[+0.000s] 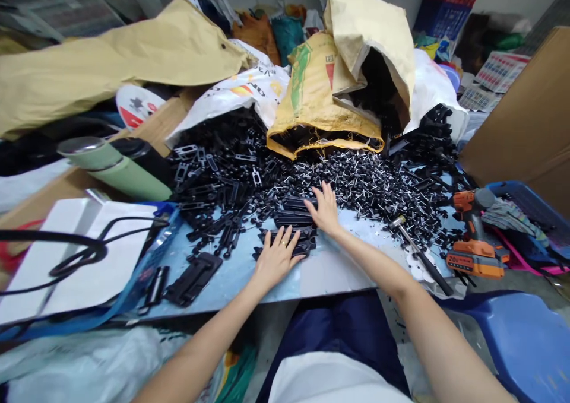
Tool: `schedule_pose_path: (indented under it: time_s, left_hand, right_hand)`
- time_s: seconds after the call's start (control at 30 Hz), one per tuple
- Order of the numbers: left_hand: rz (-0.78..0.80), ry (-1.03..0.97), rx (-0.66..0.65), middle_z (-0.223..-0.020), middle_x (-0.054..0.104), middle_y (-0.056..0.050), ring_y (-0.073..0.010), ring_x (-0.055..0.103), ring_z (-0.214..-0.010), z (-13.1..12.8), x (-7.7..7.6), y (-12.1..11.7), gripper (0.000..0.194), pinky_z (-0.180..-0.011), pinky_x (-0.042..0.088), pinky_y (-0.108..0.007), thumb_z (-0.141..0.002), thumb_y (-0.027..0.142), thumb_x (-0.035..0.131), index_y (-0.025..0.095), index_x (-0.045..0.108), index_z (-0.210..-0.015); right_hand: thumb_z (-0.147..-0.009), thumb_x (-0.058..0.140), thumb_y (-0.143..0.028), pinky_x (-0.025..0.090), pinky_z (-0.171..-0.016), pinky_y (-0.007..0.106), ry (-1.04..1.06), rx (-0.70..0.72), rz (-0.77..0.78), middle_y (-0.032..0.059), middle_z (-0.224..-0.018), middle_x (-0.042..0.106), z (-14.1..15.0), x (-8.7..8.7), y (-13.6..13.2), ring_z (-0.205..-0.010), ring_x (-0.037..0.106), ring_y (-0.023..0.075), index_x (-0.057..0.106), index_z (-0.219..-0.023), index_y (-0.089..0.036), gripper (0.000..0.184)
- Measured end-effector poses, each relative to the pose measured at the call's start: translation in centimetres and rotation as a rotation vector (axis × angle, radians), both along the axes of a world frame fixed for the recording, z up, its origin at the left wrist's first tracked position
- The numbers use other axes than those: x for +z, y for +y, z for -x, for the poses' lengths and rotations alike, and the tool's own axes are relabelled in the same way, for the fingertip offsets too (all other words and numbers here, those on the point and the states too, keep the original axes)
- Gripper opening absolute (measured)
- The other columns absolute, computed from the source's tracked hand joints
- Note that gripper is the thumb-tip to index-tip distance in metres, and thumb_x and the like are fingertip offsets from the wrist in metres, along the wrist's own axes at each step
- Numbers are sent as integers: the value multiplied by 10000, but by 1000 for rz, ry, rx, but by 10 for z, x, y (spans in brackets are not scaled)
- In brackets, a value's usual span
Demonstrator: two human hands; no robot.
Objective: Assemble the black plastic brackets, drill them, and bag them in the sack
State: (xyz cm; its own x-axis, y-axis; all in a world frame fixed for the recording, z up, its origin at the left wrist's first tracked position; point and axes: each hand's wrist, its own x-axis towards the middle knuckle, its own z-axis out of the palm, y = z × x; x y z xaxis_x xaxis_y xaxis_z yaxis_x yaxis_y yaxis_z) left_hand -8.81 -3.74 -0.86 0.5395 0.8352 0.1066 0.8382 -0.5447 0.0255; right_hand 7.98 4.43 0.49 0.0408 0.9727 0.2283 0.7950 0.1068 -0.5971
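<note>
Black plastic clips [291, 228] lie stacked in a short row at mid-frame on the table [329, 269], under both hands. The left hand [276, 257] and right hand [326, 210] rest flat, fingers spread, gripping nothing. Loose pieces [222, 165] heaped above look unsorted, most work seemingly left.

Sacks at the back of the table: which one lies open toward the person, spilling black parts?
The yellow woven sack with green and red print, its mouth facing the hands; the white sack lies beside it, left.
</note>
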Motion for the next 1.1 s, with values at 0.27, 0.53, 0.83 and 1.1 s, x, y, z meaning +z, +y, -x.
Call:
schedule_pose_path:
  time_s: [0.27, 0.53, 0.83, 1.1]
  left_hand:
    - [-67, -106, -35, -1389, 400, -190, -338, 324, -1314, 0, 0, -6, 591, -1030, 279, -572, -863, 491, 419, 146, 405, -1343]
    - [-106, -297, 122, -1425, 350, -179, -292, 306, -1329, 16, 19, 45, 562, -1038, 313, -492, -896, 451, 353, 137, 336, -1362]
    - [135, -115, 502, -1071, 608, -171, -273, 549, -1050, 7, 49, 177, 374, -919, 428, -365, -870, 318, 378, 88, 614, -1049]
    - [196, -109, 696, -1118, 559, -256, -330, 529, -1049, -29, 46, 228, 370, -793, 457, -398, -757, 130, 406, 20, 602, -1051]
  right_hand:
    - [-876, 417, -293, 248, -1061, 453, -206, -191, -142, 160, -1318, 419, -133, 56, 118, -1251, 319, 263, 466, -1235, -120, 402]
    - [-855, 356, -178, 374, -851, 463, -453, -357, 26, 213, -1153, 503, -201, 64, 174, -1075, 415, 315, 566, -1087, -81, 328]
    - [-864, 402, -247, 337, -832, 465, -595, -263, -59, 206, -1044, 543, -215, 69, 197, -1052, 430, 322, 618, -930, -78, 282]
    - [-728, 573, -500, 443, -690, 309, 255, -179, 84, 41, -698, 592, -194, 79, 116, -739, 571, 179, 466, -619, -183, 352]
